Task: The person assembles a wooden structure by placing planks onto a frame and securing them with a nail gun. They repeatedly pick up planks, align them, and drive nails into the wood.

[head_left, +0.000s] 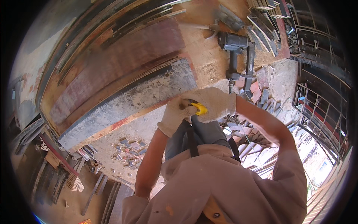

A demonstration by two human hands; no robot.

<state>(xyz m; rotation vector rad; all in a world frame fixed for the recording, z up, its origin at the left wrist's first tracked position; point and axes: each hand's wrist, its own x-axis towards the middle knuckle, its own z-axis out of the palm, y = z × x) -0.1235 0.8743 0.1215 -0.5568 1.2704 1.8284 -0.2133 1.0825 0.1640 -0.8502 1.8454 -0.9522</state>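
Note:
My left hand [174, 114] and my right hand [216, 103] meet just in front of my body, both in off-white knit gloves. Between them is a small yellow object [200, 108] with a dark end. My right hand is closed around it from the right. The left fingers are bent, and the left thumb presses on its left side. The gloves hide too much of it to tell its kind. Right behind the hands lies a long grey, paint-worn board [134, 102] along the bench edge.
A black nail gun [234, 56] lies at the bench's right end, with a hammer [213, 30] beyond it. Reddish planks [123, 61] and stacked boards cover the bench's left. Wood offcuts [246, 130] are heaped on the floor at right, more [130, 151] at left.

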